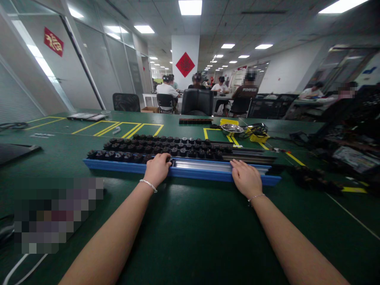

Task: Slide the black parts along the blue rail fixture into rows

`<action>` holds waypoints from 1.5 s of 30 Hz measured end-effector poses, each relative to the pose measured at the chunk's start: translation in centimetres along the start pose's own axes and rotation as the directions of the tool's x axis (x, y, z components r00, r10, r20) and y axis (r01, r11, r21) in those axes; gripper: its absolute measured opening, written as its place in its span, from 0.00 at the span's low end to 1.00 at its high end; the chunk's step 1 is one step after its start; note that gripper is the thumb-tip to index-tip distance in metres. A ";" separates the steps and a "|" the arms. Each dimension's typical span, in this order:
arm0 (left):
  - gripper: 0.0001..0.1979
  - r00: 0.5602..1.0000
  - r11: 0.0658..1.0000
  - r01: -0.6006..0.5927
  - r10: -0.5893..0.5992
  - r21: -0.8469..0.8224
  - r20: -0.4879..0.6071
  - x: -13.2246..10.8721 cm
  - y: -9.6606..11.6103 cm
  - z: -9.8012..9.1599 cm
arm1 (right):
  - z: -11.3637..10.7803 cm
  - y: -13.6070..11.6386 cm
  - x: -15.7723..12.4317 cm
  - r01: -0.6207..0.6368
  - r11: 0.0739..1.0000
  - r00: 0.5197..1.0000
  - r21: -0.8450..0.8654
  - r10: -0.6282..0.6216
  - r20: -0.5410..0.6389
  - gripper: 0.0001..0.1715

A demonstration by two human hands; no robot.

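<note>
Blue channel (pixel 202 174), 1 piece, lies across the green table (pixel 192 229), black components (pixel 109 155) lining its left part. Left hand (pixel 158 169) curls at the row's end, grip unclear; right hand (pixel 247 178) rests over the channel's right part, fingers extended.

The green tabletop (pixel 190 245) carries a long blue tray (pixel 202 173) beneath the left fingers (pixel 162 157) and right fingers (pixel 238 163), rows of black parts (pixel 130 148) just beyond the left fingers, yellow tape (pixel 152 124) farther past them, and a metal bowl (pixel 233 128) well beyond the right fingers.
</note>
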State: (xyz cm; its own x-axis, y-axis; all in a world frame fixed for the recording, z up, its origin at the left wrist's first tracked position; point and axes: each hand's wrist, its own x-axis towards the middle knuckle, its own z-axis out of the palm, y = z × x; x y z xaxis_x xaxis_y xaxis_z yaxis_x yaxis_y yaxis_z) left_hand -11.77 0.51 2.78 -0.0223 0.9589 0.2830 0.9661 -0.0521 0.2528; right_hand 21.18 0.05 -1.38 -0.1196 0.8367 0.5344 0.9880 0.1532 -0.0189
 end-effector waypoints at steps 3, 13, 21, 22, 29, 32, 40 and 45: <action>0.15 1.000 1.000 -0.004 0.004 -0.014 -0.009 0.0 0.0 0.2 | 0.0 0.0 0.0 0.001 1.000 1.000 -0.001 -0.001 -0.005 0.24; 0.16 1.000 0.995 -0.010 0.008 -0.099 -0.028 -0.1 0.6 0.8 | 0.0 -0.1 0.0 -0.008 1.000 1.000 0.004 0.008 -0.020 0.23; 0.16 0.998 0.992 -0.026 0.019 -0.121 -0.060 -0.2 0.9 1.3 | 0.0 -0.1 0.0 -0.009 1.000 1.000 0.011 0.009 -0.022 0.23; 0.16 0.998 0.992 -0.024 0.017 -0.122 -0.059 -0.2 1.0 1.3 | 0.0 -0.1 0.0 -0.010 1.000 1.000 0.013 0.010 -0.022 0.23; 0.16 0.998 0.989 -0.027 0.018 -0.143 -0.063 -0.2 1.1 1.4 | 0.0 -0.1 0.0 -0.010 1.000 1.000 0.007 0.010 -0.017 0.23; 0.15 0.997 0.988 -0.029 0.018 -0.153 -0.075 -0.2 1.1 1.5 | 0.1 -0.1 0.0 -0.016 1.000 1.000 0.001 0.016 -0.020 0.23; 0.15 0.997 0.985 -0.030 0.019 -0.167 -0.069 -0.4 1.7 1.5 | 0.0 -0.2 0.0 -0.020 1.000 1.000 0.005 0.020 -0.010 0.23; 0.15 0.998 0.984 -0.037 0.026 -0.177 -0.064 -0.4 1.7 1.8 | 0.0 -0.2 0.0 -0.026 1.000 1.000 0.014 0.026 -0.005 0.24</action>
State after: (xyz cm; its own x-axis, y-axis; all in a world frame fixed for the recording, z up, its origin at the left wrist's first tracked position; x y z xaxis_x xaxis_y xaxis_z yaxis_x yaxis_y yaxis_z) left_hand -9.67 0.58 1.45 -0.0134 0.9374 0.3481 0.9057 -0.1361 0.4015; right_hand 20.96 -0.03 -1.36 -0.0937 0.8379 0.5378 0.9893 0.1391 -0.0443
